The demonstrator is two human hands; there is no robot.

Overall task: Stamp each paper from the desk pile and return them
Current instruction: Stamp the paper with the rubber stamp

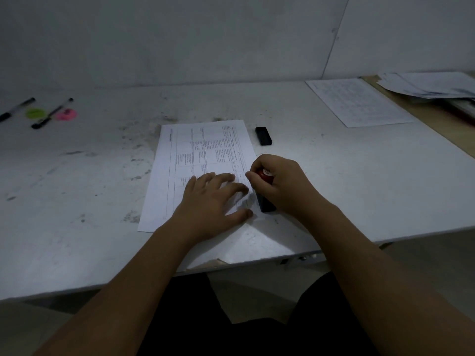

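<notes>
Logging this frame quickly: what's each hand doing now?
Left hand: open, flat on the paper.
Right hand: grips the stamp.

A scuffed white desk (pixel 77 176) stands against plain white walls (pixel 180 34), dimly lit.

Frame centre: left hand (pixel 210 201) flat on printed paper (pixel 200 160); right hand (pixel 280 183) grips red-topped stamp (pixel 264 191) at paper's lower-right edge. Black cap (pixel 263 135) just above.

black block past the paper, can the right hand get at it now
Likely yes: nothing lies between. But the right hand grips the stamp, so grasping the black block must wait.
</notes>
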